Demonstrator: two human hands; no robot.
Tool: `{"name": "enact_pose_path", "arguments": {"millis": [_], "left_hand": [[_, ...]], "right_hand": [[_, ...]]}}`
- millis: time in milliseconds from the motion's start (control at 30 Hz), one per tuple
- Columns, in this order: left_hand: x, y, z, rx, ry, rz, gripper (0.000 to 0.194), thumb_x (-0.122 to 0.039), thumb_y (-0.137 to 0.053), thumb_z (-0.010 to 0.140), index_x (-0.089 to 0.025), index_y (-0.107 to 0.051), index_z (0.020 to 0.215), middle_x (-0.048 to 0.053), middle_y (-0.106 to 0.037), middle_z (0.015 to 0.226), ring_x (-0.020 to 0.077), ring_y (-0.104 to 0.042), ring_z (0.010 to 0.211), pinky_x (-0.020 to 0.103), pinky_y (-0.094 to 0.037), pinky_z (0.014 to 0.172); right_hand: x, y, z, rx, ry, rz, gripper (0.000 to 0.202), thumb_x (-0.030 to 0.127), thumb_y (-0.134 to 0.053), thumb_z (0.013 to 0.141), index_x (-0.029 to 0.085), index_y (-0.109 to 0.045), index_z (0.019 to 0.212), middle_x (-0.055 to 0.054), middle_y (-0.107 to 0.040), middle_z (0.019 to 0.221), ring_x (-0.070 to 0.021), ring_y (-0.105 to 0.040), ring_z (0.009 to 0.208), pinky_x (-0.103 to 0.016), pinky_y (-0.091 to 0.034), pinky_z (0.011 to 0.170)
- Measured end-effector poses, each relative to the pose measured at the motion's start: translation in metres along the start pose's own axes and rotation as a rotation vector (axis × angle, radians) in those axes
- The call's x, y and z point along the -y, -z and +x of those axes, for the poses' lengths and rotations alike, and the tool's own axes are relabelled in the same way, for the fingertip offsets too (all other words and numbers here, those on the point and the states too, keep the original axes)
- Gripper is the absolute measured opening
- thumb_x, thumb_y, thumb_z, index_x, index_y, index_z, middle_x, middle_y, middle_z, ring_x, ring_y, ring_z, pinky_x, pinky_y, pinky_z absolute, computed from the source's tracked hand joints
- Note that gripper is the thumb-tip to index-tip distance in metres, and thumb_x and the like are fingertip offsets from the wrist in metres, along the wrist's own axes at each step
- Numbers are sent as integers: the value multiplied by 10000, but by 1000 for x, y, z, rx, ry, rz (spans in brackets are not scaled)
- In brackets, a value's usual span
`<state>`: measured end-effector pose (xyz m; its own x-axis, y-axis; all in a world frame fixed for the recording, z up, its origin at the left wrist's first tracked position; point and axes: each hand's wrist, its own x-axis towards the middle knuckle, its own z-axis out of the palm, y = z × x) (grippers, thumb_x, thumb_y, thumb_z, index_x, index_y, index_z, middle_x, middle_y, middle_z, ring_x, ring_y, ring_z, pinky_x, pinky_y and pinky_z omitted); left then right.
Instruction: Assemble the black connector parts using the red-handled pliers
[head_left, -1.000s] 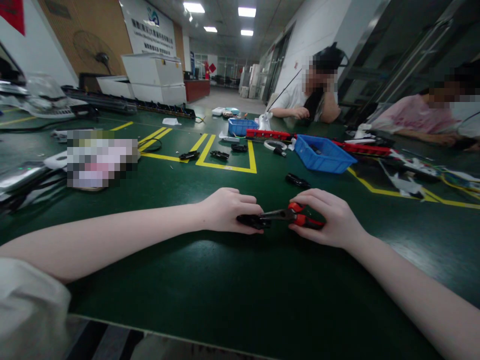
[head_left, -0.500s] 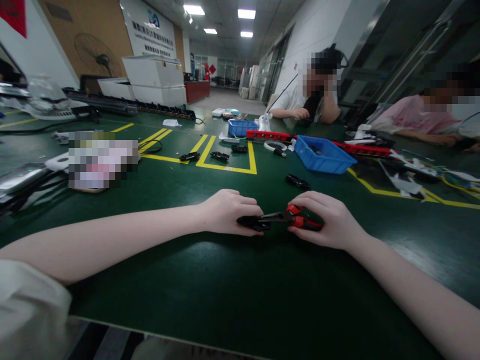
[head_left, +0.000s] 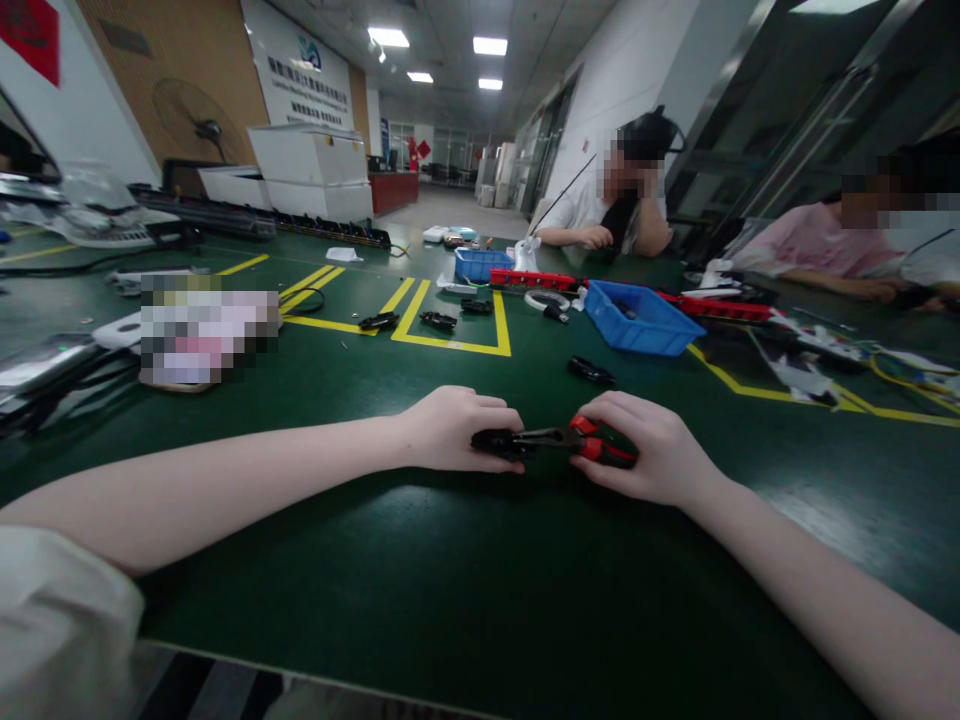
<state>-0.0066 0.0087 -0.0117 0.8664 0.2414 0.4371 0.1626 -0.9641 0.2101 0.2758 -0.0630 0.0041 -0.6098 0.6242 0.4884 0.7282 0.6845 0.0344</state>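
Note:
Low over the green table, my left hand is closed around a small black plastic part, mostly covered by the fingers. My right hand grips red-and-black long-nose pliers by their handles. The pliers' jaws point left and meet the right end of the black part; whether they bite on it I cannot tell. A similar black part lies just beyond the pliers. Several more, among them one black piece, lie farther off by the yellow tape.
Beyond my right hand stands a blue bin with dark pieces inside, and a smaller blue bin farther back. Red strips run past them. A phone and cables lie left. Two people sit across at the right.
The pliers and my right hand have shifted very slightly left toward the black part. My left hand keeps its hold. The whole view has tilted a little.

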Motion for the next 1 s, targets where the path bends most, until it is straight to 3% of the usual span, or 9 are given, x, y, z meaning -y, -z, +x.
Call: {"name": "enact_pose_path", "arguments": {"millis": [100,267,633,1000], "left_hand": [[-1,1,1,30,96,-55,274,-406,-682,891,-202,-644,1070,15,-705,959,162,-680,820,250,-470,700],[-2,1,1,-8,201,-100,426,-346,-685,879,-209,-535,1253,30,-713,1029,182,-694,839,277,-508,728],[-2,2,0,-67,262,-201,282,-319,-668,893,-217,-565,1135,12,-703,1020,164,-687,855,263,-499,707],[-1,2,2,-115,309,-201,265,-304,-710,858,-198,-588,1067,14,-695,1001,163,-678,867,262,-499,708]], "right_hand": [[0,0,0,-8,-30,-40,294,423,-685,847,204,-609,1027,-80,-695,918,-214,-669,781,-345,-537,672],[0,1,0,-29,-94,-60,280,432,-677,853,201,-614,997,-75,-698,893,-216,-673,770,-342,-532,655],[-4,-1,-1,-50,-183,-63,277,449,-674,853,219,-631,1001,-71,-709,925,-232,-683,825,-363,-553,693],[-1,3,1,-58,-176,-97,266,448,-671,863,217,-624,988,-71,-713,914,-227,-695,809,-352,-555,680]]}}
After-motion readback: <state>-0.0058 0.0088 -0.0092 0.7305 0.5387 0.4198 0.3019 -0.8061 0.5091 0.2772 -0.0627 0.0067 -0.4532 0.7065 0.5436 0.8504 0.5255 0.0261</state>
